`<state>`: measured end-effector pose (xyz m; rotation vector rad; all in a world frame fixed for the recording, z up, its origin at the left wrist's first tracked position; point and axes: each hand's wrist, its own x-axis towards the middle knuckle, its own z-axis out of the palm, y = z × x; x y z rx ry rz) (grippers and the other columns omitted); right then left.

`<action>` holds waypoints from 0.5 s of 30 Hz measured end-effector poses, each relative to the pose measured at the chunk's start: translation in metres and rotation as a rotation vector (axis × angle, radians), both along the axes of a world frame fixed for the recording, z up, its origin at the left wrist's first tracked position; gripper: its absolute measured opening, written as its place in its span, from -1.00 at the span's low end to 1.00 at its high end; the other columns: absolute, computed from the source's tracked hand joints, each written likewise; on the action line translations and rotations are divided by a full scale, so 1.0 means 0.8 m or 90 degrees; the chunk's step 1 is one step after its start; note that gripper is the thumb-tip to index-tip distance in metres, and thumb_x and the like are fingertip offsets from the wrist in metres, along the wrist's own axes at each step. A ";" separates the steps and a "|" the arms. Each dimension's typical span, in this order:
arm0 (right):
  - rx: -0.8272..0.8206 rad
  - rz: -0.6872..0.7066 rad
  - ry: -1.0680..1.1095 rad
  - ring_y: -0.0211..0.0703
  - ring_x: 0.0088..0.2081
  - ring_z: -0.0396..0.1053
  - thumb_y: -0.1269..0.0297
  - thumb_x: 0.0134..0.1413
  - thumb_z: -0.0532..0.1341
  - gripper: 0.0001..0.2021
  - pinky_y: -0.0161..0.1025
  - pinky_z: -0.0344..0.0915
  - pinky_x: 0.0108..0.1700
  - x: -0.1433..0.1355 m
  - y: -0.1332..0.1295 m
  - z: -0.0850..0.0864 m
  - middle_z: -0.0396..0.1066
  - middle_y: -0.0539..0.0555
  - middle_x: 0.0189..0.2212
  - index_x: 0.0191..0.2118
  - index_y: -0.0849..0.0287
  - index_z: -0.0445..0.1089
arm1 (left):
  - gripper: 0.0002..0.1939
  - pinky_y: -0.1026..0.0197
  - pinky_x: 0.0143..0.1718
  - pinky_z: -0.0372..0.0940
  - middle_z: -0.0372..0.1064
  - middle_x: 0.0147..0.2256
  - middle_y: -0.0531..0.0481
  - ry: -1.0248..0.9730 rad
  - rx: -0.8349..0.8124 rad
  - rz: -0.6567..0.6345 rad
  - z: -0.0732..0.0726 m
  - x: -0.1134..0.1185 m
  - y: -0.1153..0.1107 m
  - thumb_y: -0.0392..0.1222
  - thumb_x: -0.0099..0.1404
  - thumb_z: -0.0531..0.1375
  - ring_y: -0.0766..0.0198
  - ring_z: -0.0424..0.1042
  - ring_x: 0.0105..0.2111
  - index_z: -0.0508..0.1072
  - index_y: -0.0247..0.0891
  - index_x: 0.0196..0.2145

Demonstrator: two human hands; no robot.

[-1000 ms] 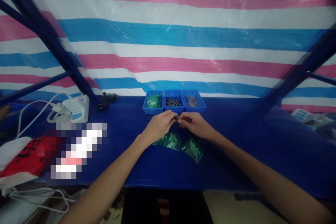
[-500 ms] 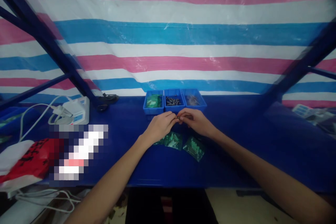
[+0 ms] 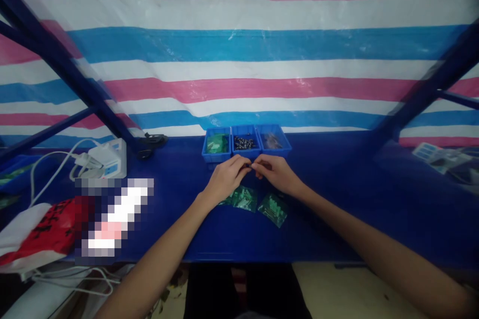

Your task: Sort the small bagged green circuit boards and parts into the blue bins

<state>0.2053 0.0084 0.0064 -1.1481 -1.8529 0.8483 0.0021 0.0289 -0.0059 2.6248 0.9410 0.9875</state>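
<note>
My left hand (image 3: 229, 175) and my right hand (image 3: 276, 172) meet just in front of the blue bins, fingertips pinched together around a small dark piece (image 3: 249, 165). It is too small to name. Below the hands, a green-tinted packet (image 3: 245, 198) lies partly behind my left hand, and a second packet (image 3: 273, 210) with pale plugs and screws lies to its right. Behind the hands stand three joined bins: the left bin (image 3: 204, 149) holds green packets, the middle bin (image 3: 245, 152) small dark-and-silver parts, the right bin (image 3: 287, 147) clear plastic bags.
At the left are a white power strip (image 3: 118, 157) with cables and a red-and-white bag (image 3: 56, 229), beside a blurred-out patch. A black cable (image 3: 155, 138) lies at the back left. Blue frame posts (image 3: 71, 72) rise on both sides before a striped sheet (image 3: 243, 45).
The view has shifted slightly. Both hands remain together at the same place by the bins, with the fingertips a little rearranged around the small dark piece.
</note>
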 end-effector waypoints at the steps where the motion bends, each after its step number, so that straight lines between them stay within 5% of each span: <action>1: 0.019 -0.012 -0.014 -0.20 -0.47 0.44 0.18 0.27 0.18 -0.80 -0.25 0.35 -0.34 0.000 0.000 0.000 0.45 -0.01 -0.53 -0.36 0.13 0.40 | -0.84 0.17 -0.19 0.38 0.42 -0.18 -0.05 0.008 -0.004 0.002 0.001 0.000 0.000 -0.17 0.51 0.07 0.22 0.46 -0.22 0.39 -0.22 -0.06; 8: 0.061 0.012 0.001 -0.16 -0.34 0.52 0.31 0.26 0.17 -0.91 -0.24 0.39 -0.25 0.002 0.001 -0.003 0.54 0.01 -0.36 -0.18 0.11 0.42 | -0.82 0.18 -0.19 0.36 0.44 -0.19 -0.04 0.011 -0.039 0.010 0.003 0.003 -0.002 -0.14 0.52 0.06 0.21 0.47 -0.21 0.41 -0.23 -0.11; 15: 0.227 -0.052 -0.170 -0.05 -0.23 0.47 0.34 0.29 0.16 -0.87 -0.13 0.34 -0.13 0.001 0.017 0.003 0.55 0.08 -0.29 -0.21 0.09 0.47 | -0.78 0.14 -0.15 0.38 0.47 -0.16 -0.05 0.017 -0.008 0.056 0.003 -0.004 0.003 -0.13 0.53 0.03 0.18 0.49 -0.16 0.42 -0.22 -0.06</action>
